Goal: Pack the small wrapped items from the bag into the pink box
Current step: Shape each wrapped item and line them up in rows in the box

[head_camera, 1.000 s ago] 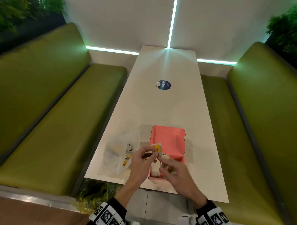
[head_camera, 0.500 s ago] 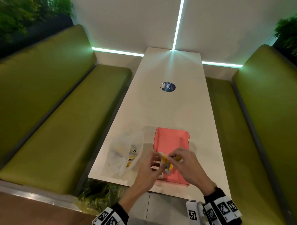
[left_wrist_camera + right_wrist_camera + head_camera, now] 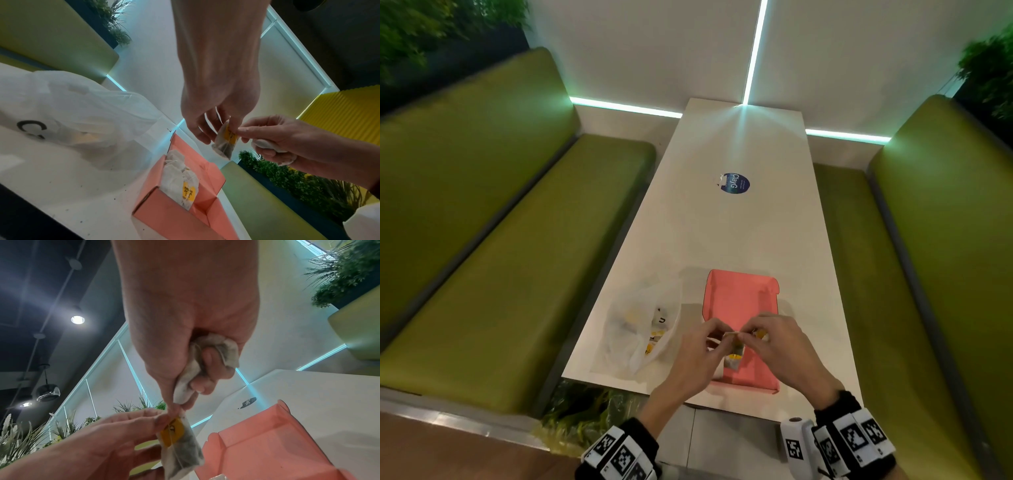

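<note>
I see a small wrapped sachet [image 3: 225, 142] with a yellow label hanging between both hands, pinched at its top edge by the left hand [image 3: 697, 356] and by the thumb and forefinger of the right hand [image 3: 779, 346]. My right hand's other fingers [image 3: 207, 369] are curled around a second, crumpled sachet [image 3: 213, 352] tucked in the palm. Just below the fingers sits the open pink box [image 3: 164, 209], its lid flat toward the far side, with several sachets [image 3: 180, 175] already lying inside. To the left of the fingers, just beside the box, the white plastic bag [image 3: 640, 329] lies slumped on the white surface [image 3: 722, 233], more yellow-labelled items showing through it. Far beyond the fingers a round blue sticker [image 3: 734, 183] marks the surface.
</note>
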